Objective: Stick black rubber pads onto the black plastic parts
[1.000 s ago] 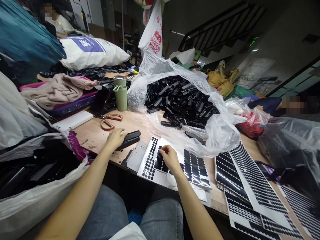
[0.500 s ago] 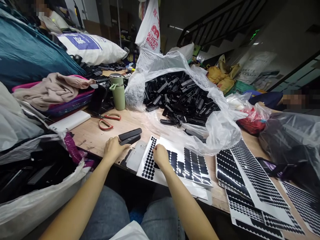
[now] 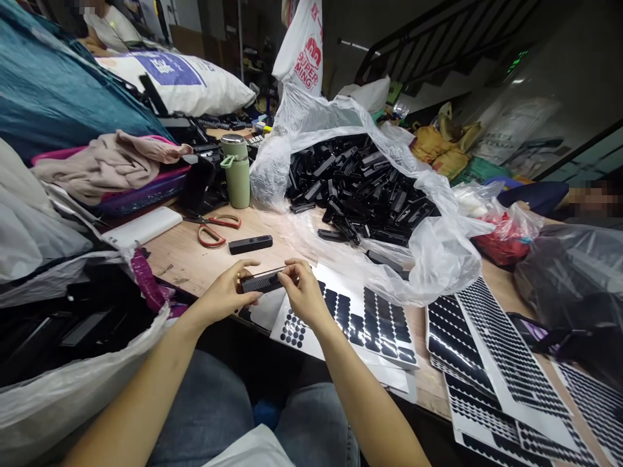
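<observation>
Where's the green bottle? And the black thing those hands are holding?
Green bottle (image 3: 238, 183): head camera view; the point lies on its body.
Black thing (image 3: 261, 283) being held: head camera view; on its striped side.

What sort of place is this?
Probably a small hand-assembly workshop, maybe home-run. The signs: a big heap of similar black parts in an open plastic bag, sheets with rows of black shapes, and the wooden-topped table they share.

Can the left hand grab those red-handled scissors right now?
Probably yes: nothing seems to stand between the left hand and the scissors, though its fingers hold a black piece.
</observation>
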Demonstrator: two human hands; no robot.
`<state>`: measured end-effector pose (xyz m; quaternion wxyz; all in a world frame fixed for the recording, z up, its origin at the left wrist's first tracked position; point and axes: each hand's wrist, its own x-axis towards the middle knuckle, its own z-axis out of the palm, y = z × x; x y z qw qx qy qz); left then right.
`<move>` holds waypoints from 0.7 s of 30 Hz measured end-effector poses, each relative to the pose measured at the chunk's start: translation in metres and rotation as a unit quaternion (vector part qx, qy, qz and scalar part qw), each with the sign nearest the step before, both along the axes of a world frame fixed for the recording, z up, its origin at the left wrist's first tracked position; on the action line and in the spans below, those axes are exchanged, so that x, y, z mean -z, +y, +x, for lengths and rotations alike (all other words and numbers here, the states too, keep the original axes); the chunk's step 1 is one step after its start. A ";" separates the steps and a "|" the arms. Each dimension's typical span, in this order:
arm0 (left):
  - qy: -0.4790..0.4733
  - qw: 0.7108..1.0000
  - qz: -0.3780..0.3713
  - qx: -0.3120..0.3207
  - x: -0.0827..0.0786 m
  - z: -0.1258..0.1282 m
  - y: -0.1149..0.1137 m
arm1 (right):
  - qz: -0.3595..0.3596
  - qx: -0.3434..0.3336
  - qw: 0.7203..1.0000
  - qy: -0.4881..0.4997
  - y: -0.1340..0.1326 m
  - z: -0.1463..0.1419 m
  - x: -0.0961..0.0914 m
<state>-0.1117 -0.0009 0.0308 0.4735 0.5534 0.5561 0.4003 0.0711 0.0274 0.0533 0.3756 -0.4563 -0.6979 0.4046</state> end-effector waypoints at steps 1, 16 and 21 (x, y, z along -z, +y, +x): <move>-0.053 0.998 -0.016 0.017 -0.004 0.003 -0.004 | 0.003 0.001 1.000 -0.001 -0.003 0.001 -0.003; -0.163 0.986 -0.039 0.013 -0.007 0.032 -0.019 | -0.031 0.058 0.996 -0.064 -0.025 0.015 -0.006; -0.153 0.987 -0.043 0.020 -0.006 0.037 -0.019 | -0.026 0.065 0.995 -0.074 -0.032 0.016 -0.004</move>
